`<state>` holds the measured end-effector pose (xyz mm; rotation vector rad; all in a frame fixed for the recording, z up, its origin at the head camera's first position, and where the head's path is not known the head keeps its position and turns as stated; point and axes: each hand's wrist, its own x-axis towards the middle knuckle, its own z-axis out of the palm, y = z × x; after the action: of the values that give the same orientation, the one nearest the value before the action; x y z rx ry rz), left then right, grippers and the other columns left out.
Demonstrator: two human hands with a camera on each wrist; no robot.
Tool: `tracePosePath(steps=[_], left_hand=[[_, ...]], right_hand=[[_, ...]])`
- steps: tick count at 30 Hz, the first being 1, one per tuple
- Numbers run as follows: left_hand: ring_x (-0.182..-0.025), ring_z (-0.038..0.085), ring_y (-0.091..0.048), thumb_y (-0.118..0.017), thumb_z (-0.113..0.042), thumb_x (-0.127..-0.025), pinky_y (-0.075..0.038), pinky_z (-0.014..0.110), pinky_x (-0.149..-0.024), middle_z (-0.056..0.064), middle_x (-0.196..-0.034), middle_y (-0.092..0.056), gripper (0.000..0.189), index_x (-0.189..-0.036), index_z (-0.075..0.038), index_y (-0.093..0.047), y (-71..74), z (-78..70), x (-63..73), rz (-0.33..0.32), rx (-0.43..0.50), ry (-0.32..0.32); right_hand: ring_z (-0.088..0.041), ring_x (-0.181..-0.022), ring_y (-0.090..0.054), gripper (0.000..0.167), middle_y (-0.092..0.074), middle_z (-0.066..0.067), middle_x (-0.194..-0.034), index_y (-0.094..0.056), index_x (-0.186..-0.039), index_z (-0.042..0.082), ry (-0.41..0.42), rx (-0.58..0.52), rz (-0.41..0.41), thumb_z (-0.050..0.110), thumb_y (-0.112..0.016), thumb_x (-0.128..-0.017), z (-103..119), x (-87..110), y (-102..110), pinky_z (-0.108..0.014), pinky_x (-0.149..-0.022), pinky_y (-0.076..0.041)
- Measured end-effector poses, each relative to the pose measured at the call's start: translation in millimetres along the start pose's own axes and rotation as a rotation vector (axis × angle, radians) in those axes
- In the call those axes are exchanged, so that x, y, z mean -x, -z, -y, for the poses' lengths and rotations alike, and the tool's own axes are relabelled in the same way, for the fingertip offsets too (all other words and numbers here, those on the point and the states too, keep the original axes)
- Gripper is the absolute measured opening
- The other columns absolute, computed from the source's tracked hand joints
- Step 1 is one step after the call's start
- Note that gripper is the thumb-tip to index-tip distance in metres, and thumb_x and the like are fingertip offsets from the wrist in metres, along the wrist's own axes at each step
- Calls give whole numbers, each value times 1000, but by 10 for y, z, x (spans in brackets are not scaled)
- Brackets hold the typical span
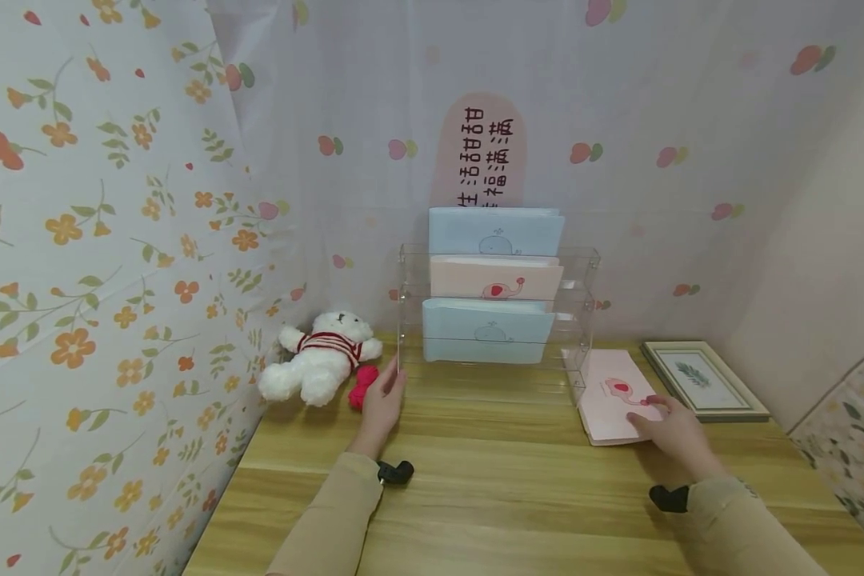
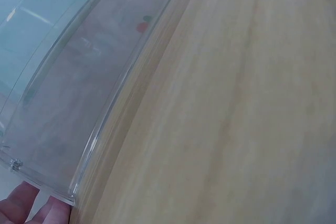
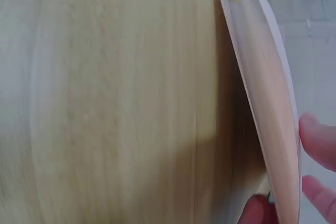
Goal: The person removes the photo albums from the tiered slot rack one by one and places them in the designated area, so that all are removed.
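A clear acrylic rack (image 1: pixel 582 320) stands upright at the back of the table, holding two light-blue booklets with a whale print, upper (image 1: pixel 493 228) and lower (image 1: pixel 486 332), and a pink elephant booklet (image 1: pixel 468 276) between them. My left hand (image 1: pixel 383 404) touches the rack's left side; in the left wrist view its fingertips (image 2: pixel 55 211) lie against the side panel's lower corner. Beside the rack's right end, my right hand (image 1: pixel 680 436) pinches the near edge of another pink elephant booklet (image 1: pixel 615 392). Seen edge-on, this booklet (image 3: pixel 273 103) has its covers slightly apart.
Left of the rack, a white plush bear (image 1: pixel 324 356) in a striped sweater lies near a red bundle (image 1: pixel 363 384), partly behind my left hand. A framed leaf picture (image 1: pixel 702 380) lies at the right. Patterned curtain (image 1: pixel 317 200) surrounds the wooden table (image 1: pixel 475 480).
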<state>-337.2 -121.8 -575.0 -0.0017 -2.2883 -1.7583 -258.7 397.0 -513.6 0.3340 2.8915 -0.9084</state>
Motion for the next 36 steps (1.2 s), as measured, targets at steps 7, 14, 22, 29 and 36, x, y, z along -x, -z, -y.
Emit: tracePosePath(steps=[7,14,22,29,36], left_hand=[[-149,36,-59,-65,-31,-113,-47,57,-126,11,-160,-64,48,-160,-22,-60,-11,9,2,1,15,14],[-146,38,-61,-65,-24,-113,-47,59,-125,13,-158,-65,47,-160,-21,-61,-15,-1,5,-3,2,22],[-147,39,-60,-64,-27,-113,-47,59,-125,14,-158,-65,48,-160,-20,-60,-16,-5,7,-2,5,31],[-150,37,-57,-63,-31,-114,-45,59,-126,11,-161,-62,48,-162,-24,-58,-9,-6,2,19,8,29],[-150,37,-58,-64,-29,-113,-45,60,-127,12,-160,-63,48,-160,-24,-60,-9,-30,13,5,7,42]], right_hand=[[-69,-131,-50,87,-46,-52,-146,-40,-146,-23,66,161,-25,48,-67,-104,36,-56,-169,-76,-109,-47],[-70,-130,-44,70,-46,-51,-146,-48,-148,-14,160,186,-245,38,-66,-105,567,79,-263,-80,-106,-39],[-53,-129,-62,51,-65,-32,-138,-59,-141,-10,483,-101,-374,30,-69,-110,1308,0,-204,-69,-110,-52],[-51,-141,-56,68,-57,-32,-152,-46,-155,-8,461,-200,-273,34,-73,-108,1773,-201,-94,-65,-122,-46],[-50,-138,-57,78,-57,-29,-153,-42,-161,-1,407,-289,-202,39,-77,-104,2045,-340,-92,-64,-118,-50]])
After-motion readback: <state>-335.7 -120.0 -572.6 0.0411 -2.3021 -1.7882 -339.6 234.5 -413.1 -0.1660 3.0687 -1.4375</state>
